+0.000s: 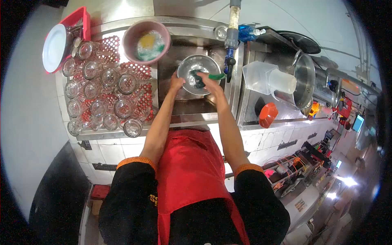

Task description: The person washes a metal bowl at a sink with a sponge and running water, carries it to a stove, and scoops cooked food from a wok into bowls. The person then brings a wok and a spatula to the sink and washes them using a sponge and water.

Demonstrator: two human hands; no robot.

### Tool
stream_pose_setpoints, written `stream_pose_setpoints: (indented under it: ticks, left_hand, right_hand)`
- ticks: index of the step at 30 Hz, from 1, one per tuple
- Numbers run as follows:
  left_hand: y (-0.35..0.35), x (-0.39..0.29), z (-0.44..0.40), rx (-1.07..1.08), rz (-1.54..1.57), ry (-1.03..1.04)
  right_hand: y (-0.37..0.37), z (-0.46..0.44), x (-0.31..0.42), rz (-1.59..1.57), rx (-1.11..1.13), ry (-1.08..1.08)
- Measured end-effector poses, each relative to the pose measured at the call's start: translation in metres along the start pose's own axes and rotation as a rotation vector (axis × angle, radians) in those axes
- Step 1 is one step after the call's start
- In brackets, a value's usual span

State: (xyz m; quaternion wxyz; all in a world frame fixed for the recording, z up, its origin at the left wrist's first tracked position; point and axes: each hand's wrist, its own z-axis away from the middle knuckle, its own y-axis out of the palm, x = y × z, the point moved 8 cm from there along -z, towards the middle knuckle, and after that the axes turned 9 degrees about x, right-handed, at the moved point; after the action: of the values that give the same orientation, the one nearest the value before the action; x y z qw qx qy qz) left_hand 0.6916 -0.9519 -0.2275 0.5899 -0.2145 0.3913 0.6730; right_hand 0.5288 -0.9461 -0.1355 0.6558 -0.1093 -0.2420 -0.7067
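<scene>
A round metal bowl (199,65) is held over the steel sink (179,107). My left hand (177,82) is closed on the bowl's left rim. Inside the bowl, my right hand (209,83) presses a dark green scrubbing pad (197,78) against the metal. A green hose end (217,76) comes from the blue tap (230,61) and reaches the bowl's right side, close to my right fingers. Left of the bowl and above it sits a pink basin (130,41) with suds, a yellow sponge and something green in it.
Several glass mugs (123,108) stand upside down on a red perforated mat (143,98) at the left. Behind them are a white plate (54,48) and a red tray (86,24). Right of the sink are a clear plastic container (257,77), a large pot (305,79) and an orange bowl (268,115).
</scene>
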Motion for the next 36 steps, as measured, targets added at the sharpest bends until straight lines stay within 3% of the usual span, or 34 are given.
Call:
stream_pose_setpoints:
  ticks: [2,5,7,9,10,12,13,15,16,17,19,21,23,25,27,28,30,31,33,35,36]
  left_hand:
    - [-0.002,0.005,0.003,-0.003,-0.023,-0.075]
    - [0.004,0.002,0.012,-0.033,-0.197,-0.101]
    - [0.007,0.002,0.019,-0.060,-0.236,-0.176]
    - [0.016,-0.006,0.024,-0.023,-0.098,-0.065]
    - [0.019,-0.005,0.029,-0.019,-0.101,-0.073]
    - [0.023,-0.019,0.035,-0.036,-0.133,-0.062]
    - [0.025,-0.023,0.034,-0.041,-0.128,-0.057]
    - [0.024,-0.031,0.042,-0.029,-0.134,0.078]
    - [0.022,-0.026,0.042,-0.048,-0.128,0.006]
    - [0.022,-0.022,0.035,-0.054,-0.128,0.011]
    - [0.017,-0.006,0.026,-0.101,-0.274,0.087]
    - [0.018,-0.007,0.030,-0.058,-0.250,0.100]
    - [0.025,-0.024,0.028,0.072,-0.240,0.000]
    - [0.021,-0.042,0.034,0.095,-0.243,-0.005]
    - [0.002,-0.053,0.037,-0.090,-0.341,0.093]
    - [0.002,-0.055,0.037,-0.067,-0.384,0.101]
    - [0.016,-0.055,0.035,-0.030,-0.439,0.099]
    - [0.025,-0.055,0.035,0.006,-0.496,0.098]
    - [0.038,-0.090,0.042,0.054,-0.491,0.102]
    - [0.045,-0.100,0.044,0.102,-0.483,0.103]
    - [0.037,-0.095,0.037,0.028,-0.482,0.093]
  right_hand:
    - [-0.008,0.007,0.014,-0.233,0.030,-0.247]
    - [-0.022,0.023,0.006,0.042,-0.147,-0.214]
    - [-0.025,0.029,0.014,0.258,-0.082,-0.168]
    - [-0.020,0.017,0.033,-0.021,-0.031,-0.448]
    - [-0.017,0.009,0.016,0.224,0.041,-0.202]
    - [-0.063,-0.035,-0.021,0.078,0.009,-0.439]
    - [-0.060,-0.039,-0.016,0.085,0.014,-0.440]
    - [-0.034,-0.029,-0.002,1.365,-0.307,-0.235]
    - [-0.028,-0.009,0.009,0.892,-0.163,0.047]
    - [-0.024,-0.010,0.010,0.894,-0.158,0.041]
    - [-0.014,0.007,0.046,1.039,-0.448,-0.507]
    - [-0.011,-0.005,0.023,1.036,-0.406,-0.460]
    - [0.016,-0.014,0.005,1.152,-0.153,-0.749]
    - [0.042,-0.002,-0.007,1.355,0.271,-0.342]
    - [0.019,0.008,-0.017,1.546,0.323,0.005]
    - [0.012,0.012,-0.016,1.546,0.324,0.009]
    - [0.028,0.039,0.027,2.542,-0.498,-0.780]
    - [0.028,0.038,0.025,2.542,-0.501,-0.774]
    - [0.032,0.046,0.045,1.836,-0.409,-0.885]
    - [0.034,0.051,0.042,1.807,-0.455,-0.922]
    - [0.022,0.028,0.025,1.923,-0.323,-0.580]
